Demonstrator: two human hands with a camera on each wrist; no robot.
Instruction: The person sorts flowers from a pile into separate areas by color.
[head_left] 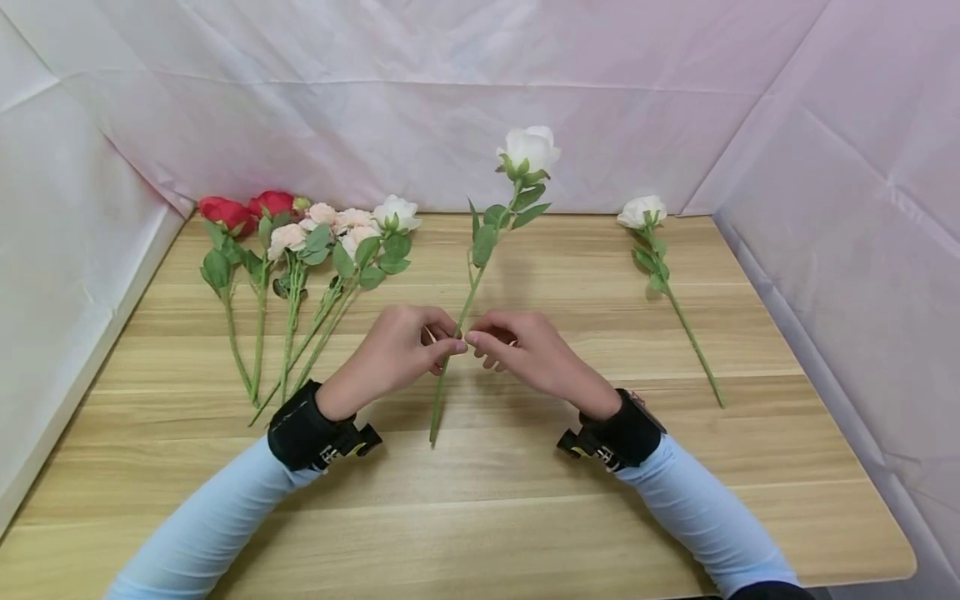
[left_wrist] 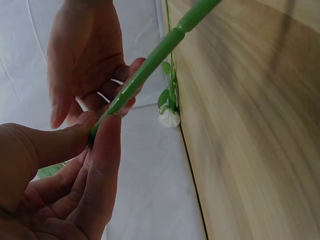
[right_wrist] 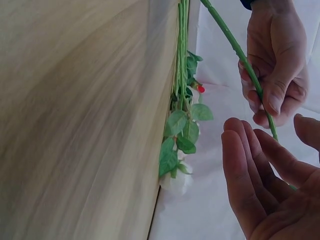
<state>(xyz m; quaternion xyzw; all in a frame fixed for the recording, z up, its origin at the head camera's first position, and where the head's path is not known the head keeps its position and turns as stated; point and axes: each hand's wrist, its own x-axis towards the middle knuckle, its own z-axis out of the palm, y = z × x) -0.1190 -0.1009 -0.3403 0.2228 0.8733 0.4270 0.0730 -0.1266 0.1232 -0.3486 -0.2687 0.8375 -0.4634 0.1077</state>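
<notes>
A long-stemmed white rose (head_left: 531, 148) is lifted off the wooden table (head_left: 480, 517), its bloom pointing away from me. My left hand (head_left: 450, 346) pinches the green stem (left_wrist: 150, 70) between thumb and forefinger (left_wrist: 107, 145) about halfway down. My right hand (head_left: 476, 337) meets it from the other side. Its fingers (right_wrist: 245, 165) lie fairly straight beside the stem (right_wrist: 235, 45), with the thumb held apart. A thin pale band (left_wrist: 116, 81) crosses the right hand's fingers. The stem's lower end hangs just above the table between my wrists.
At the back left lies a row of flowers: red roses (head_left: 225, 212), pale pink ones (head_left: 322, 218) and a white one (head_left: 395, 212), stems toward me. A single white rose (head_left: 641, 211) lies at the back right. White cloth walls in the table on three sides.
</notes>
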